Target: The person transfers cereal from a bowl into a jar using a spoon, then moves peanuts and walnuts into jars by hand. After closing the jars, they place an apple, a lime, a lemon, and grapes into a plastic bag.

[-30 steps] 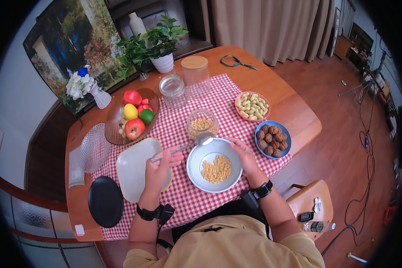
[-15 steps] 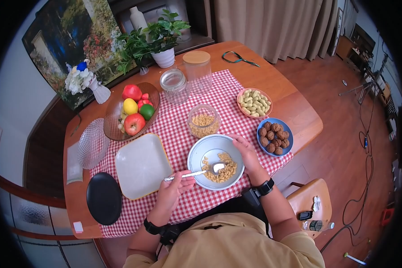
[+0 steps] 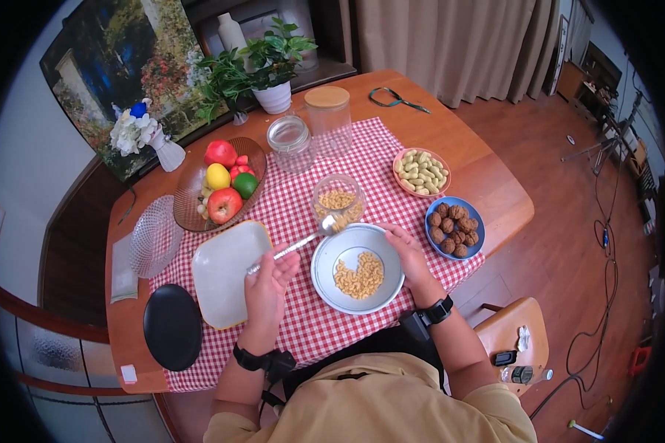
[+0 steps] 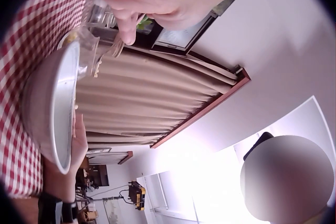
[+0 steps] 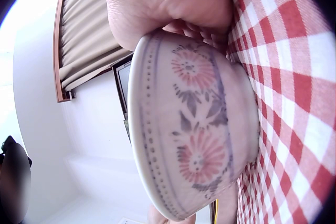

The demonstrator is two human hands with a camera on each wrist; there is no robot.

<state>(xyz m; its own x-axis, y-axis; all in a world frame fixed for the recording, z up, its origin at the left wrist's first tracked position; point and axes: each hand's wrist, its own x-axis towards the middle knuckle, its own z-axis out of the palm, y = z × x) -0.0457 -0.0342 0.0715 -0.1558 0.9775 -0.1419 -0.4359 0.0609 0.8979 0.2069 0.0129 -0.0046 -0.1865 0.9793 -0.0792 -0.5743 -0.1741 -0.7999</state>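
Observation:
My left hand (image 3: 268,292) pinches the handle of a metal spoon (image 3: 294,246), whose head overlaps the near side of a glass jar (image 3: 356,189) of small pale-yellow pieces (image 3: 336,200). In front of the jar, a white bowl (image 3: 325,284) sits on the checked cloth, with similar pieces (image 3: 360,277) heaped inside. My right hand (image 3: 414,262) holds the bowl's right side, thumb at the rim. In the right wrist view, pink flowers decorate the outside of the bowl (image 5: 184,114), and the fingers curl partly out of sight behind it.
A cream tray (image 3: 229,277) and black plate (image 3: 171,328) lie left. Behind are a fruit basket (image 3: 188,210), a clamp-lid jar (image 3: 290,148) and a wooden-lidded jar (image 3: 329,129). Peanuts (image 3: 421,173) and walnuts (image 3: 454,230) fill dishes at right.
The spoon went from above the bowl down into its pieces, then back up and away to the jar's near side. My right hand has stayed at the bowl.

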